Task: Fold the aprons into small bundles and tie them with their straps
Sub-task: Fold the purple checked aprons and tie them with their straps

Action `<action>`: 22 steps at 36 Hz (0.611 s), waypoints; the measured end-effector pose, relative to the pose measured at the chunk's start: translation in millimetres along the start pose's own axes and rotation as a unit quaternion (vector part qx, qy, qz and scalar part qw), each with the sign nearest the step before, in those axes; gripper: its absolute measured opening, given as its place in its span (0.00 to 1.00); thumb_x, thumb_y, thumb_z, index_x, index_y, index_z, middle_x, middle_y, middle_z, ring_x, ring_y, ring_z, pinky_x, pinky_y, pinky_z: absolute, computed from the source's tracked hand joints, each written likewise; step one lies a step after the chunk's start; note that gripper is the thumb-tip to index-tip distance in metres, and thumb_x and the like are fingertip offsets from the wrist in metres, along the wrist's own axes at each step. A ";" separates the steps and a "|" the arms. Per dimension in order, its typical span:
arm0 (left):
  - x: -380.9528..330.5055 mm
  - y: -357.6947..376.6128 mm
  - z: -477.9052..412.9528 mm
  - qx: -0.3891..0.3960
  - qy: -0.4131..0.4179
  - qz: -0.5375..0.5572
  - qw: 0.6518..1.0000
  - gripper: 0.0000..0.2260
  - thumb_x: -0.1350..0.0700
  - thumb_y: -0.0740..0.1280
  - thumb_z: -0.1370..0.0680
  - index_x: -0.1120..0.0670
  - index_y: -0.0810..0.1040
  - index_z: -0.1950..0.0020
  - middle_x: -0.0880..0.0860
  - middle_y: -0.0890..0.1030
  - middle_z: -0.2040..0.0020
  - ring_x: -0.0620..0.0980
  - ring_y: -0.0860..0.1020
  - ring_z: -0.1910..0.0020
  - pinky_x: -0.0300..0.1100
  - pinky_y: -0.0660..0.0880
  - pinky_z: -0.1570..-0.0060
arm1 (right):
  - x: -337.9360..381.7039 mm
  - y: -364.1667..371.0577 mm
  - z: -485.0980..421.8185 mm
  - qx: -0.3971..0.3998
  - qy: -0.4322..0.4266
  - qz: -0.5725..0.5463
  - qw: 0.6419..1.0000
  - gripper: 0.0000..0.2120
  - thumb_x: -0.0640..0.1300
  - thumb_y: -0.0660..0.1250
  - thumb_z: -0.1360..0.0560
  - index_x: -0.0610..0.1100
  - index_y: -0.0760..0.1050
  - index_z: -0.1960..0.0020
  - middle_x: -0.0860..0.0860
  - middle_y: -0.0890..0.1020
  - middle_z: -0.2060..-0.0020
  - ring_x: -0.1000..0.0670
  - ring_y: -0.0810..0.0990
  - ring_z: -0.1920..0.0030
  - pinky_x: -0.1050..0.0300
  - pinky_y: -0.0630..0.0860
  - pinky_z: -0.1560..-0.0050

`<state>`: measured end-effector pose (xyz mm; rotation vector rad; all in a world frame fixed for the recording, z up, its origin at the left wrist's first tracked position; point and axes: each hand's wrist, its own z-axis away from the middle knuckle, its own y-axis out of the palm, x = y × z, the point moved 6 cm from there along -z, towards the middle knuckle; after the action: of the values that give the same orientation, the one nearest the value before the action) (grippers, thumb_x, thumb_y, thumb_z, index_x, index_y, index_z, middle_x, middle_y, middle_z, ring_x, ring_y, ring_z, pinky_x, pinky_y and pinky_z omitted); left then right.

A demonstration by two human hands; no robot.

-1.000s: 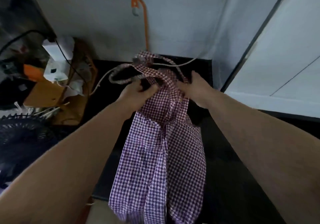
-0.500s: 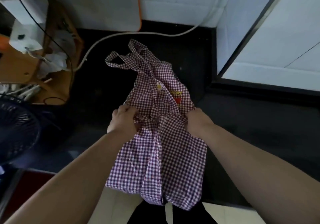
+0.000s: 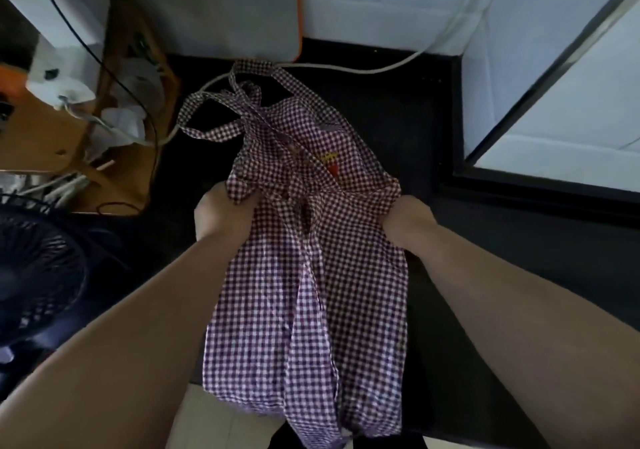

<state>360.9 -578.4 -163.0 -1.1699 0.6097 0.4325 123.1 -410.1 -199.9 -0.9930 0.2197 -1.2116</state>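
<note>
Checked apron [image 3: 304, 275] half on black counter [image 3: 398, 109]: bib and straps [image 3: 221, 119] lie on counter top, skirt hangs over counter's front edge. Left hand [image 3: 221, 216] and right hand [image 3: 408, 220] apart, each fist bunched on a waist-side edge of cloth. Likely reason: pull width taut, square bib on counter for first fold. Straps loose, tangled near counter's back, not tied. No fold made yet. White cable [image 3: 346, 67] runs along counter's back, could snag straps.
</note>
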 end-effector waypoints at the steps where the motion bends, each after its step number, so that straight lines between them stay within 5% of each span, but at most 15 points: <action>1: -2.9 -3.1 -4.6 0.004 0.012 -0.007 1.000 0.17 0.42 0.66 0.23 0.55 0.78 0.47 0.52 0.80 0.53 0.53 0.78 0.54 0.45 0.74 0.56 | 4.0 -3.8 -4.1 -0.003 -0.013 0.004 1.000 0.14 0.43 0.55 0.20 0.46 0.66 0.64 0.48 0.73 0.62 0.51 0.72 0.63 0.58 0.70 0.65; 6: -24.8 -22.1 -32.6 -0.008 0.059 -0.047 0.997 0.18 0.41 0.66 0.23 0.54 0.78 0.43 0.52 0.80 0.48 0.55 0.78 0.50 0.48 0.74 0.53 | 20.5 -56.9 -14.3 -0.111 0.007 -0.026 0.993 0.13 0.41 0.54 0.18 0.39 0.72 0.58 0.46 0.74 0.61 0.51 0.69 0.67 0.57 0.68 0.64; 9: -35.8 -28.9 -47.1 -0.026 0.085 -0.068 0.994 0.19 0.41 0.65 0.23 0.55 0.78 0.44 0.55 0.81 0.48 0.56 0.78 0.51 0.47 0.74 0.54 | 31.5 -81.6 -14.3 -0.183 0.001 -0.042 0.982 0.11 0.37 0.54 0.19 0.36 0.75 0.52 0.40 0.79 0.49 0.45 0.76 0.55 0.56 0.68 0.58; 12: -48.9 -25.8 -56.9 -0.045 0.080 -0.078 0.993 0.25 0.45 0.67 0.23 0.57 0.69 0.31 0.60 0.73 0.35 0.61 0.73 0.39 0.53 0.73 0.44 | 45.2 -89.5 -13.8 -0.237 -0.025 -0.118 0.964 0.14 0.37 0.54 0.19 0.37 0.71 0.36 0.40 0.75 0.39 0.42 0.75 0.43 0.57 0.69 0.51; 14: -49.9 -19.7 -53.0 -0.035 0.033 -0.106 0.993 0.38 0.43 0.68 0.24 0.55 0.52 0.22 0.61 0.58 0.25 0.62 0.61 0.29 0.59 0.63 0.33 | 55.9 -79.5 -13.9 -0.204 -0.062 -0.174 0.961 0.22 0.42 0.57 0.19 0.42 0.60 0.26 0.41 0.67 0.32 0.44 0.72 0.40 0.57 0.68 0.46; 16: -45.5 -10.1 -40.7 -0.027 0.029 -0.192 0.981 0.45 0.41 0.69 0.25 0.53 0.43 0.21 0.60 0.49 0.23 0.63 0.53 0.26 0.60 0.56 0.31 | 66.2 -60.3 -8.5 -0.154 -0.109 -0.136 0.973 0.23 0.47 0.60 0.20 0.43 0.62 0.27 0.44 0.68 0.34 0.46 0.72 0.42 0.57 0.69 0.45; 19: -28.8 7.9 -10.7 -0.007 0.068 -0.252 0.965 0.36 0.44 0.68 0.25 0.48 0.52 0.22 0.57 0.49 0.24 0.63 0.53 0.28 0.59 0.56 0.32 | 61.1 -27.1 9.0 -0.120 -0.142 -0.048 0.981 0.16 0.49 0.62 0.22 0.39 0.72 0.39 0.44 0.76 0.44 0.44 0.76 0.45 0.54 0.74 0.47; 22: 2.1 16.5 22.7 0.029 0.037 -0.226 0.973 0.25 0.48 0.65 0.22 0.48 0.65 0.27 0.55 0.56 0.26 0.61 0.58 0.30 0.56 0.59 0.33 | 36.6 5.0 29.3 -0.046 -0.082 -0.031 0.995 0.20 0.54 0.66 0.24 0.40 0.71 0.42 0.44 0.76 0.45 0.43 0.76 0.46 0.52 0.75 0.48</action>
<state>357.4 -551.5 -170.3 -1.2298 0.3983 -0.0173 159.0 -426.1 -173.8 -1.1817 0.1158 -1.1781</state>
